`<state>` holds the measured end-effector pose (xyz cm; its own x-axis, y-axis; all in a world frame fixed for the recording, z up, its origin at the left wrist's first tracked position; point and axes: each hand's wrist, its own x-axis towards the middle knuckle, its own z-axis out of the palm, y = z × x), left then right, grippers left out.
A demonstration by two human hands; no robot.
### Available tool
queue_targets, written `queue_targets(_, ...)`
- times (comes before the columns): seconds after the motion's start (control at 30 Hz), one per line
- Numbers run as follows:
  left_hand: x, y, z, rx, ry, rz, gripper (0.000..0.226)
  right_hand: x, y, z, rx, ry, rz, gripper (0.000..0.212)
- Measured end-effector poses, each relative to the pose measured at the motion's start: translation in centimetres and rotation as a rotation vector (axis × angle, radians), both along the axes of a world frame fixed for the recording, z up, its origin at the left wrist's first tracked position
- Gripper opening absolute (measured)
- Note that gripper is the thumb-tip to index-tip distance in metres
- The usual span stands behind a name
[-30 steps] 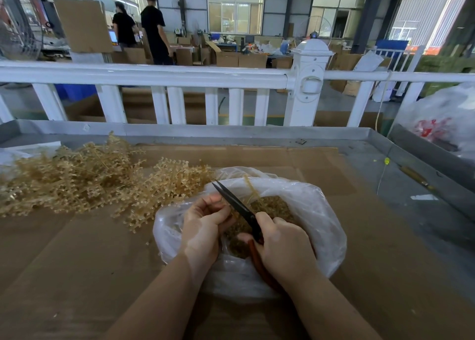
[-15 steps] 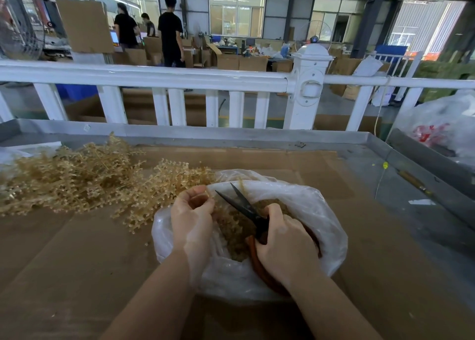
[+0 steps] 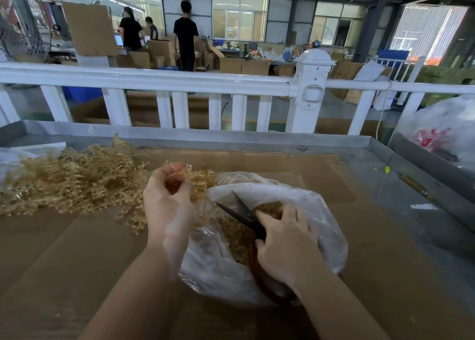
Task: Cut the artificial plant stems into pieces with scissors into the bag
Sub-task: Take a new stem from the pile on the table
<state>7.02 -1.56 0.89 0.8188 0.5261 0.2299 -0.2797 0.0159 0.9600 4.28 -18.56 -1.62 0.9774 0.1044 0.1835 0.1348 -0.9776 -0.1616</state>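
A clear plastic bag (image 3: 321, 216) lies open on the cardboard-covered table, partly filled with cut golden pieces (image 3: 236, 234). My left hand (image 3: 167, 201) holds a golden artificial stem (image 3: 199, 183) at the bag's left rim. My right hand (image 3: 285, 244) grips black scissors (image 3: 239, 211) with red-brown handles over the bag; the blades are parted and point up-left toward the stem. A heap of uncut golden stems (image 3: 69, 180) lies to the left of the bag.
A grey metal rim (image 3: 205, 135) and a white fence (image 3: 180, 82) border the table's far side. Another plastic bag with red print (image 3: 442, 131) sits at the far right. Three people (image 3: 185, 36) stand among cardboard boxes beyond the fence.
My left hand has risen and moved left toward the heap, now holding a stem at the bag's rim. The scissor blades have opened. The view has tilted slightly.
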Motion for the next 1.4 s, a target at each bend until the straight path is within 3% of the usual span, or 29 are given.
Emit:
queue_targets(0.17, -0.6, -0.4, 0.9, 0.185, -0.103, 0.028, 0.029, 0.3, 1.5, 1.0, 0.364, -0.206, 0.209, 0.043)
queue_targets(0.3, -1.3, -1.9, 0.9, 0.322, -0.149, -0.032, 0.026, 0.5, 3.5, 1.1, 0.628, -0.116, 0.294, 0.048)
queue_targets(0.43, -1.6, -3.4, 0.3, 0.235, -0.073, -0.260, 0.029, 1.1, 4.3, 1.9, 1.028, 0.062, 0.247, 0.034)
queue_targets(0.6, -1.2, -3.5, -0.2, 0.082, 0.044, -0.471, 0.025, 1.9, 3.2, 1.4, 1.161, -0.002, 0.110, 0.015)
queue_targets(0.73, -0.6, -2.4, -0.8, 0.357, 0.131, -0.248, 0.016, 2.3, 2.3, 0.8, 1.316, -0.006, -0.010, 0.019)
queue_targets(0.83, -0.5, -1.7, -1.2, 0.339, 0.240, -0.395, 0.030, 2.5, 1.7, 0.6, 1.405, -0.015, -0.017, 0.022)
queue_targets(0.97, 0.1, -1.7, -1.7, 0.224, 0.243, -0.498, 0.038, 2.8, 1.4, 0.5, 1.430, -0.007, 0.016, 0.021)
queue_targets(1.07, 0.8, -1.7, -2.0, 0.033, 0.169, -0.509, 0.025, 2.6, 0.9, 0.5, 1.390, 0.026, 0.023, 0.014)
queue_targets(1.13, 1.3, -2.0, -2.1, -0.055, 0.137, -0.469, 0.019, 2.4, 0.6, 0.6, 1.291, 0.028, -0.002, 0.027)
queue_targets(1.23, 2.1, -2.4, -2.5, -0.175, 0.123, -0.413, 0.021, 1.7, 0.0, 0.4, 0.829, -0.096, -0.058, 0.050)
queue_targets(1.33, 3.1, -2.7, -2.8, -0.221, 0.131, -0.368, 0.023, 0.7, -0.3, -0.1, 0.361, -0.169, -0.065, 0.042)
queue_targets(1.4, 3.7, -3.1, -2.9, -0.251, 0.155, -0.357, 0.025, 0.4, -0.5, -0.5, 0.236, -0.124, -0.066, 0.042)
